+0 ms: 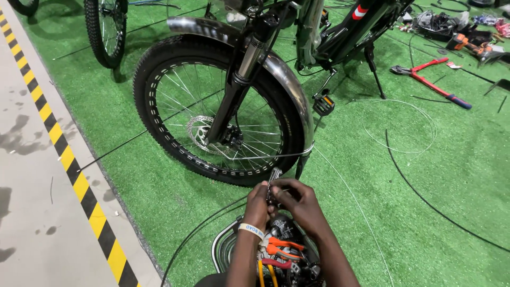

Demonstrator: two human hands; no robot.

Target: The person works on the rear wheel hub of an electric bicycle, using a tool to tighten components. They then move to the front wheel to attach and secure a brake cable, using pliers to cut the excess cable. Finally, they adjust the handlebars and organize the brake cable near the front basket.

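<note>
My left hand (258, 204) and my right hand (298, 204) meet low in the middle, both pinching a small metal part (274, 178) with a thin silver cable running from it. A white band circles my left wrist. Just beyond my hands stands the front wheel (175, 101) of a bicycle, with a fat black tyre, a chrome mudguard (289, 90), a brake disc (201, 133) and a black fork (234, 101). Below my hands a black tray (223, 247) holds orange-handled and red-handled tools and other parts.
Green artificial turf covers the floor. A yellow-and-black striped line (64, 154) borders grey concrete on the left. Red-handled bolt cutters (433, 79) lie at upper right, near a pile of tools (457, 32). Loose cables (398, 125) curl on the turf. A second wheel (106, 29) stands at top left.
</note>
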